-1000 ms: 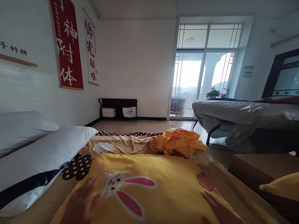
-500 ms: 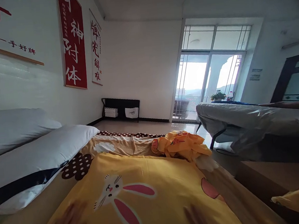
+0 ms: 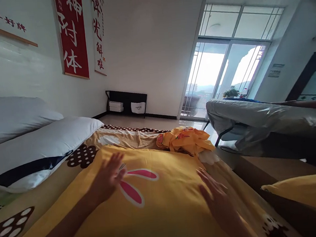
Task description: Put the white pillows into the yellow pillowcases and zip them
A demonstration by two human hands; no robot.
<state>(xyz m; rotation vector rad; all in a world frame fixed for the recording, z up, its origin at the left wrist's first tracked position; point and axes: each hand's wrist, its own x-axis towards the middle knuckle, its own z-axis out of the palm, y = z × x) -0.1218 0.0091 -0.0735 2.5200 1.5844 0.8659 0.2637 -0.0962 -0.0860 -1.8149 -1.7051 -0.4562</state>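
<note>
A yellow cloth [image 3: 170, 191] with a white rabbit print and pink ears lies spread over the bed. My left hand [image 3: 108, 178] is on or just above it, fingers spread, covering the rabbit's face. Toward the cloth's right edge, my right hand [image 3: 212, 189] has its fingers stretched out, palm down on or close to the fabric. Neither hand grips anything. A crumpled orange cloth [image 3: 187, 140] sits at the far right corner of the bed. Under the yellow cloth, a brown and tan patterned sheet [image 3: 137, 139] shows around the sides.
White pillows [image 3: 47, 146] with a dark band lie along the left side. To the right stands a plastic-covered table or bed [image 3: 257, 117]. A cardboard box [image 3: 267, 166] and a yellow item [image 3: 305, 190] are at the lower right. A low black rack [image 3: 125, 99] stands by the wall.
Both hands have moved forward over the yellow cloth, away from me. The left now covers the rabbit's face. The view has tilted down, showing more of the cloth's near part.
</note>
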